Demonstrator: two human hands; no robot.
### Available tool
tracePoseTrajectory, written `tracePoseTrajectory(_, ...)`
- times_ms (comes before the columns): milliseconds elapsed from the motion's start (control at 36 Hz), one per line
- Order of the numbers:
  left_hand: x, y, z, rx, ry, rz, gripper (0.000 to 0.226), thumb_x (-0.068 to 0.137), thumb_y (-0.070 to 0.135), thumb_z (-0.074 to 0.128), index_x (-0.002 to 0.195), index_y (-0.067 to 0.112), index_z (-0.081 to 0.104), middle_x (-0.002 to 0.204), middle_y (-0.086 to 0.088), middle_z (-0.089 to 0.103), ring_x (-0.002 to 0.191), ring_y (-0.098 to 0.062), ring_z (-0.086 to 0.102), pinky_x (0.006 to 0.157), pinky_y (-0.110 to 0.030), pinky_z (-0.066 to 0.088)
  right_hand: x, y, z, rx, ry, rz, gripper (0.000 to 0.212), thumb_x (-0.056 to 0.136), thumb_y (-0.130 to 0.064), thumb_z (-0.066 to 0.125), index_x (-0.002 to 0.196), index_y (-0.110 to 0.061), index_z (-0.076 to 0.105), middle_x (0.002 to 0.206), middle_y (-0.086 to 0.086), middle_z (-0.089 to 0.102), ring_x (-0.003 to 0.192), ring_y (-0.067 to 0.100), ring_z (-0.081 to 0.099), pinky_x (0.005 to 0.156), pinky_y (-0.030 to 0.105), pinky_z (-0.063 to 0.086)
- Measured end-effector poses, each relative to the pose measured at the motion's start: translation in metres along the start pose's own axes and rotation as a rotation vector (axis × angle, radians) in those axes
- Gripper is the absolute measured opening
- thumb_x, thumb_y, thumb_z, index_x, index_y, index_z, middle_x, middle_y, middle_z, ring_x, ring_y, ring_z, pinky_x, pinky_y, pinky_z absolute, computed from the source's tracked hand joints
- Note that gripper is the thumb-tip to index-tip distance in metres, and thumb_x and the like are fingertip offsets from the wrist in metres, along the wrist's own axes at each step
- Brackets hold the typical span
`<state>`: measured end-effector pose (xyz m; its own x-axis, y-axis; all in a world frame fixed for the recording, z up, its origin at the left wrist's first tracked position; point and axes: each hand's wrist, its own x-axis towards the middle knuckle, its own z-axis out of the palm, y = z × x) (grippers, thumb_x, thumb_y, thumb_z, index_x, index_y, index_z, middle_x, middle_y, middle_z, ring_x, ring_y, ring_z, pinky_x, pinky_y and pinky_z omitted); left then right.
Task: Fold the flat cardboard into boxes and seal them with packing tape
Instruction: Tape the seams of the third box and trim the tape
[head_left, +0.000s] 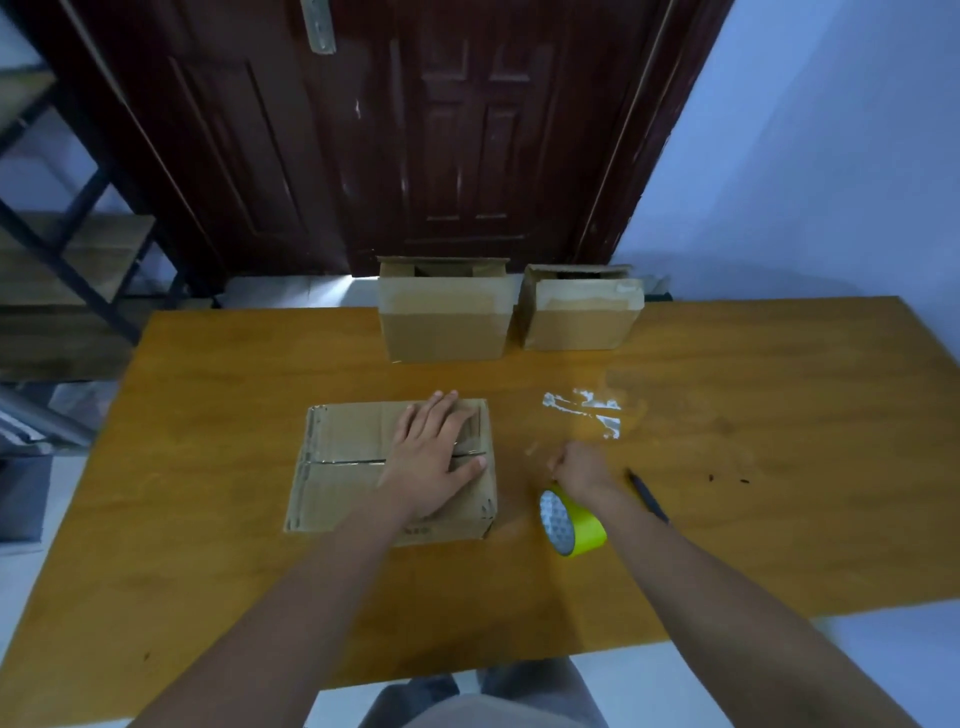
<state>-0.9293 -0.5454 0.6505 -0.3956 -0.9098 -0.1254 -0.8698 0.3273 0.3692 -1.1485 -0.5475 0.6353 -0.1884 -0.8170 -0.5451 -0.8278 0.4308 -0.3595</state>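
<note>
A cardboard box (343, 483) lies near the middle of the wooden table (753, 519), its top flaps closed along a centre seam. My left hand (434, 457) presses flat on the right part of the box top, fingers straight, over the seam. To the right of the box, my right hand (582, 470) is curled, and its fingers seem to grip the upper rim of a yellow-green packing tape roll (571, 522) that stands on edge just below the hand. The fingertips are hidden.
Two folded cardboard boxes (441, 322) (576, 312) stand at the table's far edge before a dark door. A dark pen (647, 496) lies right of my right wrist. White tape scraps (587, 410) stick to the tabletop. A shelf frame (78, 244) stands left.
</note>
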Motion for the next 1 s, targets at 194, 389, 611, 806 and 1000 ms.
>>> tracePoseTrajectory(194, 0.015, 0.032, -0.03, -0.302, 0.076, -0.194, 0.079, 0.083, 0.073, 0.037, 0.138, 0.016, 0.041, 0.142, -0.002, 0.04, 0.135, -0.021, 0.027, 0.112, -0.039, 0.023, -0.024, -0.014, -0.045, 0.293, 0.188, -0.128, 0.03, 0.086, -0.005, 0.061, 0.059, -0.012, 0.05, 0.078, 0.014, 0.06, 0.08, 0.018, 0.052, 0.068, 0.026, 0.038)
tracePoseTrajectory(389, 0.044, 0.08, -0.074, -0.958, -0.103, -0.232, 0.064, 0.086, 0.049, 0.058, 0.136, 0.011, 0.043, 0.127, -0.006, 0.052, 0.117, -0.022, 0.05, 0.091, -0.032, 0.043, -0.052, -0.046, -0.083, 0.401, 0.248, -0.304, 0.024, 0.087, -0.01, 0.062, 0.067, -0.015, 0.049, 0.066, 0.001, 0.058, 0.068, 0.018, 0.056, 0.065, 0.031, 0.044)
tracePoseTrajectory(611, 0.059, 0.094, -0.111, -1.218, -0.093, -0.109, 0.024, 0.095, 0.02, 0.054, 0.072, 0.016, 0.057, 0.059, 0.0, 0.063, 0.048, -0.009, 0.061, 0.049, -0.021, 0.046, -0.078, -0.066, -0.12, 0.543, 0.305, -0.417, 0.023, 0.084, -0.008, 0.067, 0.068, -0.019, 0.056, 0.077, 0.009, 0.064, 0.074, 0.018, 0.059, 0.071, 0.028, 0.047)
tracePoseTrajectory(806, 0.074, 0.116, -0.133, -1.031, -0.028, -0.137, 0.028, 0.101, 0.022, 0.041, 0.076, 0.015, 0.053, 0.072, -0.007, 0.057, 0.059, -0.021, 0.057, 0.038, -0.019, 0.045, -0.094, -0.06, -0.134, 0.52, 0.387, -0.416, 0.032, 0.088, -0.018, 0.065, 0.118, -0.008, 0.062, 0.114, 0.0, 0.06, 0.115, 0.017, 0.054, 0.085, 0.015, 0.036)
tracePoseTrajectory(1000, 0.085, 0.128, -0.13, -1.216, 0.055, -0.308, 0.029, 0.1, 0.024, 0.045, 0.073, 0.014, 0.051, 0.073, -0.006, 0.057, 0.061, -0.022, 0.055, 0.051, -0.03, 0.048, -0.124, -0.047, -0.138, 0.653, 0.326, -0.327, 0.039, 0.094, -0.04, 0.052, 0.114, -0.007, 0.058, 0.109, 0.01, 0.063, 0.097, 0.022, 0.06, 0.081, 0.034, 0.049)
